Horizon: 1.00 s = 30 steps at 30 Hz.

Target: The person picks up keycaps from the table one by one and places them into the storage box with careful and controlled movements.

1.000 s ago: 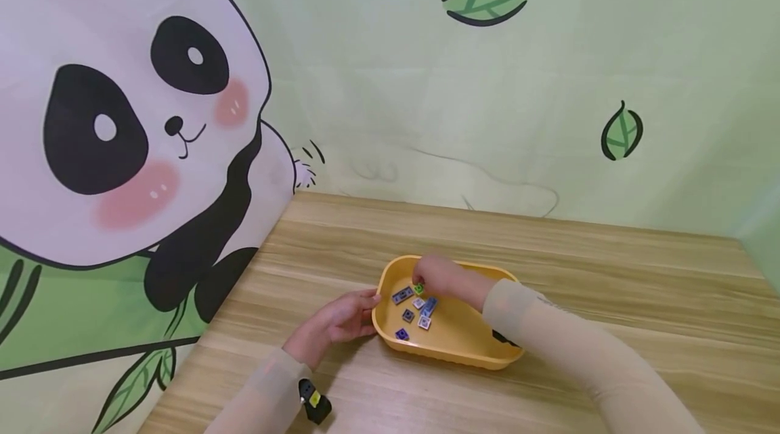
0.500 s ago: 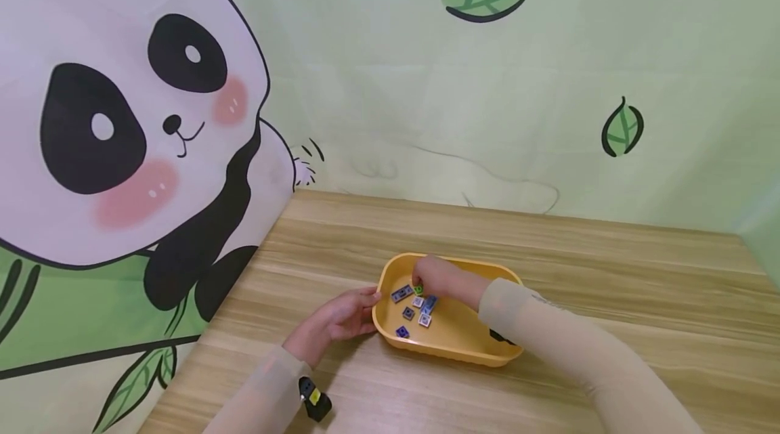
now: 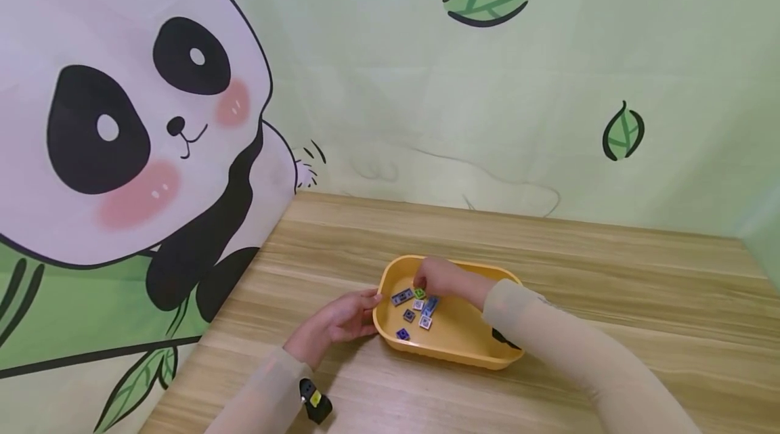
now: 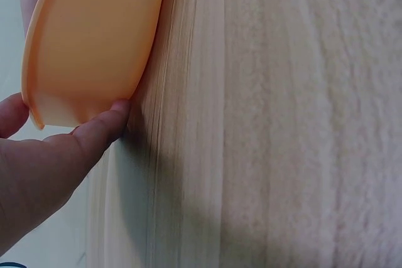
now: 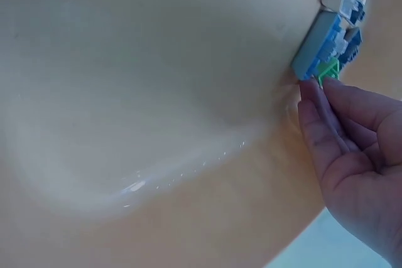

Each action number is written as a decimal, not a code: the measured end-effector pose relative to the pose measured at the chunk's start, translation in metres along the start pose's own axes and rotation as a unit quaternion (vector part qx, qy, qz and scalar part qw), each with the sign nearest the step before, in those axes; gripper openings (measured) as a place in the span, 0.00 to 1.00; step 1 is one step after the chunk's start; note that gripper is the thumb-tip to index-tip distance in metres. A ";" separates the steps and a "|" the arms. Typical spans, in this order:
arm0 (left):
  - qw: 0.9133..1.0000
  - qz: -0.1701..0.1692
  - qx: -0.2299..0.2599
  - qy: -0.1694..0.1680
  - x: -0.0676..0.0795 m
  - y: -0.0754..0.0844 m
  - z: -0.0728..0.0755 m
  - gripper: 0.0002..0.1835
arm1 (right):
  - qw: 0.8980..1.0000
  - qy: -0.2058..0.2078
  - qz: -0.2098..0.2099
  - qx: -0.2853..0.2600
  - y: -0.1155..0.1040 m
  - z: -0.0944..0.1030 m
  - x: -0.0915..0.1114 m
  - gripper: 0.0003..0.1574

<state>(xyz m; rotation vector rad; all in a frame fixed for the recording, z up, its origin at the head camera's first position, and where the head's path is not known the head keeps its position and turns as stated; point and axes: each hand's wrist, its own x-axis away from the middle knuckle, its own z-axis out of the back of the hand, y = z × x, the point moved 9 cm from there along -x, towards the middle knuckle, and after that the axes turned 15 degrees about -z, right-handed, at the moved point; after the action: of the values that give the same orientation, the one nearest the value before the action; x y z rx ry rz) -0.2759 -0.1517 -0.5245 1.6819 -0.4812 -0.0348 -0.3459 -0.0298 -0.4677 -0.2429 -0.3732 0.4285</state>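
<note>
A yellow plastic basin [image 3: 451,355] stands on the table with several small building bricks in its left half. My left hand [image 3: 350,315] holds the basin's left end, the thumb at the rim and the fingers against the outer wall. Inside, near the far left corner, my right hand [image 3: 440,276] pinches a small green brick [image 5: 329,69] between thumb and fingertips. Close by lie a long grey-blue brick [image 3: 402,296], a light blue brick [image 3: 431,305], two white bricks [image 3: 425,321], a dark grey one [image 3: 409,315] and a dark blue one [image 3: 403,334].
The wood-grain table [image 3: 609,271] runs back to a pale green cloth wall [image 3: 365,82] with printed leaves. A printed panda [image 3: 201,149] covers the left side. A black device [image 3: 315,401] sits at the left wrist.
Both hands stay almost where they were. A little more of the green brick shows under the right fingertips. The head view shifts slightly.
</note>
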 end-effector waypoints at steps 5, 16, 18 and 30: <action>1.000 -0.002 0.001 0.004 0.001 -0.001 0.000 0.32 | 0.999 -0.028 -0.021 -0.035 0.005 -0.001 0.000 0.26; 1.000 -0.002 -0.002 0.002 0.001 0.000 0.000 0.32 | 0.995 -0.085 -0.016 -0.051 0.008 0.003 0.001 0.22; 1.000 -0.001 -0.002 0.000 0.000 0.000 0.000 0.32 | 0.994 -0.092 -0.014 -0.061 0.009 0.007 0.004 0.22; 1.000 -0.010 0.001 -0.022 -0.002 -0.001 -0.002 0.33 | 0.993 -0.089 0.019 -0.080 0.008 0.048 0.031 0.22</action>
<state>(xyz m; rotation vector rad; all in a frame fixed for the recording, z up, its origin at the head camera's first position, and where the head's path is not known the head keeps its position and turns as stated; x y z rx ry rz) -0.2774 -0.1493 -0.5256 1.6918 -0.4969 -0.0858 -0.3415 -0.0014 -0.4177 -0.3699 -0.5789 0.4595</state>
